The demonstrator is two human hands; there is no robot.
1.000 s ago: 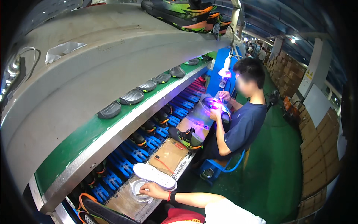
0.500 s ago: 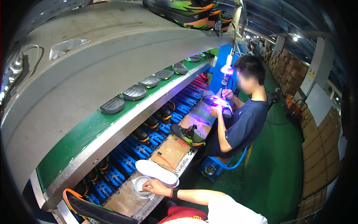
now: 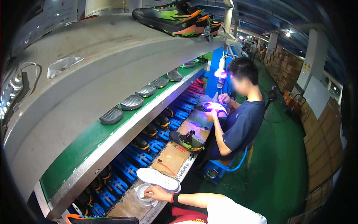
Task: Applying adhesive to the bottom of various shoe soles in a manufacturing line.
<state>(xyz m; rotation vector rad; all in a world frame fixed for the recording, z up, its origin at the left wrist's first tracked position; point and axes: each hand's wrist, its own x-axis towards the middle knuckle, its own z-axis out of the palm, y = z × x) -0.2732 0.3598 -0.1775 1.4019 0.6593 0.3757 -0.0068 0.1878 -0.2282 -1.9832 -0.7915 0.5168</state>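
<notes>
From the lower right, my right hand [image 3: 157, 193], with a dark wristband, reaches over a small white round dish [image 3: 141, 191] on the bench. Its fingers are pinched at the dish's rim on something small and thin that I cannot make out. Just beyond the dish lies a white shoe sole [image 3: 158, 179] with small holes in it. A black shoe part with an orange edge [image 3: 100, 220] is cut off by the lower left border; what supports it is hidden. My left hand is out of sight.
Blue racks [image 3: 138, 156] holding dark shoes run beneath a green ledge [image 3: 80, 151] lined with several black sole pieces. A black and green shoe [image 3: 186, 140] stands farther along the bench. Beyond it, a seated co-worker [image 3: 242, 119] handles a shoe under a purple lamp.
The black, orange-edged shoe part has sunk toward the lower border and shows less. My right hand stays at the dish with its fingers pinched. The whole view has shifted slightly.
</notes>
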